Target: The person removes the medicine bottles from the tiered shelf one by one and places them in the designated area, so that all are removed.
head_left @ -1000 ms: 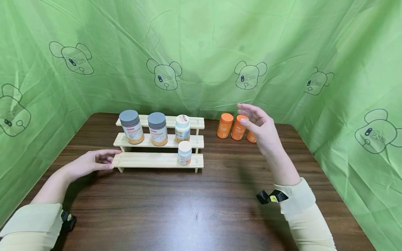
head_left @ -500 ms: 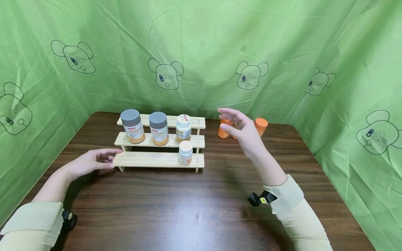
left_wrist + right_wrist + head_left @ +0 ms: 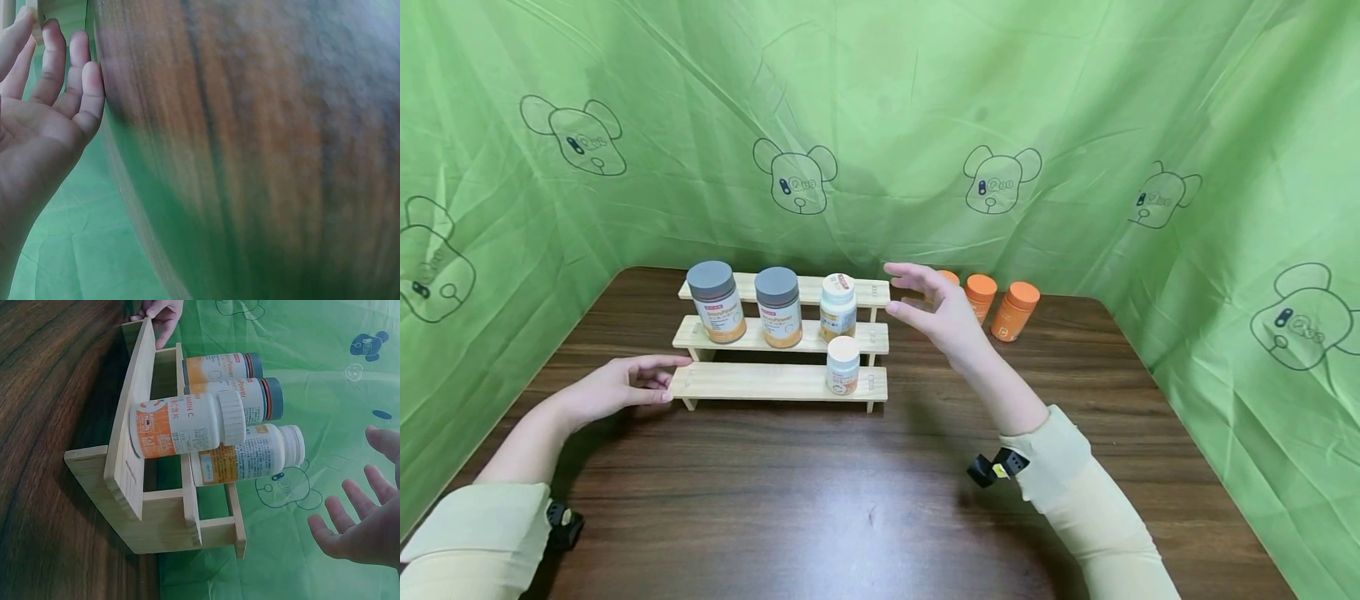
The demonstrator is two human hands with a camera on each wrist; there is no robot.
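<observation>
On the left of the table stands a three-tier wooden display rack [image 3: 760, 381]. My left hand [image 3: 613, 390] pinches the left end of its lowest step between thumb and fingers. Two grey-lidded supplement jars [image 3: 721, 310] and a white pill bottle [image 3: 837, 312] stand on the middle step. A smaller white vitamin C bottle [image 3: 842, 371] sits at the right of the lowest step, its label showing in the right wrist view. With spread, loosely bent fingers and nothing in them, my right hand [image 3: 942, 312] hovers by the rack's right end, apart from the bottles.
Behind and right of my right hand, three orange bottles [image 3: 1015, 312] stand in a row on the dark wooden table [image 3: 820, 492]; the hand partly covers the leftmost. A green curtain [image 3: 895, 100] with printed bear heads encloses the table at the back and sides.
My right hand has moved left from over the orange bottles to beside the rack, uncovering the rightmost orange bottle. My left hand stays at the rack's left end.
</observation>
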